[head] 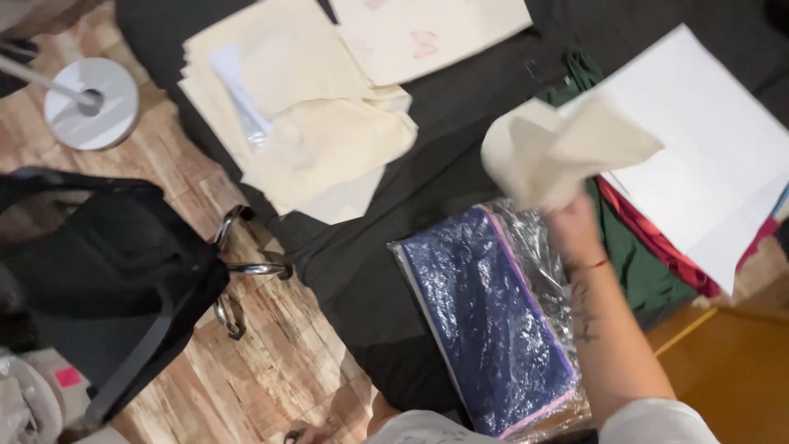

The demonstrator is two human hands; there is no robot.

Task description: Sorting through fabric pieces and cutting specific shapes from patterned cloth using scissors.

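Cream fabric (567,148), a crumpled piece caught mid-blur, is raised above the floor in the person's right hand (571,222), whose fingers are closed around its lower edge. The forearm reaches up from the bottom right of the view, with a thin band at the wrist and dark markings on the skin. The left hand (308,432) shows only as a sliver at the bottom edge, near the wooden floor (271,362); whether it is clenched or loose cannot be told.

Just below the raised cloth lies a clear plastic packet (493,321) holding folded blue cloth with a pink edge. It rests on a dark cloth (460,107) spread over the floor. Up and to the left on that same cloth sits a stack of cream fabric pieces (304,107), one with a small clear sleeve on top, and beyond it a pale piece with faint pink prints (427,33). To the right of the hand, white sheets (707,140) overlie green fabric (633,263) and red fabric (657,242).

At left, well apart from the hands, a black bag with metal rings (107,271) stands on the floor, and a round white stand base (90,103) sits near the top corner.
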